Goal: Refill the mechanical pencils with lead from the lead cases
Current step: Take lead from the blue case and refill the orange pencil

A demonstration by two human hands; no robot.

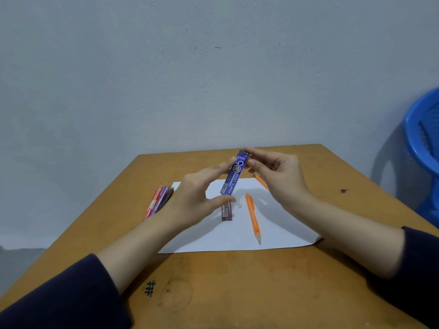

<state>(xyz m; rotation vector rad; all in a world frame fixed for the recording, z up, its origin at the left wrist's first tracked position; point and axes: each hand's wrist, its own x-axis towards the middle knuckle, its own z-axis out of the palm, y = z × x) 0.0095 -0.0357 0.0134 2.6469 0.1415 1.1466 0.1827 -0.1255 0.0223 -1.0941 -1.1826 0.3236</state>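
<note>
dark navy long sleeves, the left sleeve and the right sleeve, end partway up the forearms in plain soft cuffs; left hand and right hand are bare.

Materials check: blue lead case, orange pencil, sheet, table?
The lead case looks like glossy hard plastic, with a printed blue label and a dark cap. The orange pencil is likely smooth plastic; its tip looks metallic, but that is hard to tell. The sheet is thin matte white paper. The table is probably wood or laminate, matte brown, scuffed and ink-marked.
</note>
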